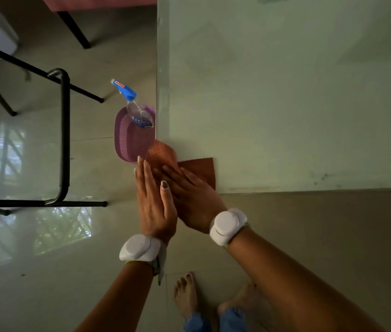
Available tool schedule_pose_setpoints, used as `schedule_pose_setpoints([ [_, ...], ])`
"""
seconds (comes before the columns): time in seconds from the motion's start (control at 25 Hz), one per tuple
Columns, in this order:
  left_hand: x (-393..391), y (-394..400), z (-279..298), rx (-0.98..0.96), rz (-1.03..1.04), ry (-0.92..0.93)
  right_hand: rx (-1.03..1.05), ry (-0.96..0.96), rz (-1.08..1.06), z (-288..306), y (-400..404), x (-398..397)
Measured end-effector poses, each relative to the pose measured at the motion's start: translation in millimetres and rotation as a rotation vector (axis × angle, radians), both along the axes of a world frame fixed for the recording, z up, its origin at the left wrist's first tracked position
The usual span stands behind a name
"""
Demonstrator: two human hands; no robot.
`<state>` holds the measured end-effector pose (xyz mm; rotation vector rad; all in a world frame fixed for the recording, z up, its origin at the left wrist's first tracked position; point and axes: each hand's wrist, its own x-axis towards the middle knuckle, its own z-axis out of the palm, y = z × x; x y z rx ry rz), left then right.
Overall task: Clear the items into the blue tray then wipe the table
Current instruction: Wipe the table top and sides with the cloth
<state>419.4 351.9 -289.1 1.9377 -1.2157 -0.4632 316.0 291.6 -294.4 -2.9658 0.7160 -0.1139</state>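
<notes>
Wiping at the counter (285, 92) corner

The brown cloth (199, 168) is pressed by the flat right hand (189, 195); the open left hand (152, 200) is cupped just beside the corner; crumbs should be swept into it.

A rust-brown cloth (198, 169) lies flat at the glass table's (285, 104) near corner, one flap overhanging the edge.

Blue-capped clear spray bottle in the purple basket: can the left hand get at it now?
Probably yes: the left hand lies open beside the purple mesh basket, and nothing covers the spray bottle.
</notes>
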Motion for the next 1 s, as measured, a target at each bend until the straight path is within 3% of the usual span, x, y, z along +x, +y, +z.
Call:
schedule_pose_setpoints([
  [0.36, -44, -6, 7, 0.128, 0.054, -0.180, -0.024, 0.138, -0.328, 7, -42, -110],
  [0.44, -40, -4, 5, 0.099, 0.040, -0.180, 0.020, 0.116, -0.558, 9, -45, -139],
  [0.6, -36, -3, 5, -0.007, 0.037, -0.118, 0.140, 0.021, -1.328, 6, -30, -129],
  [0.68, -31, -3, 6, -0.026, 0.063, -0.074, 0.212, -0.056, -1.481, 10, -32, -89],
  [0.76, -24, 0, 4, -0.032, 0.068, -0.045, 0.228, -0.088, -1.445, 13, -47, -48],
  [1.0, -12, 9, 0, -0.047, 0.028, 0.001, 0.321, -0.061, -1.076, 12, -100, 48],
])
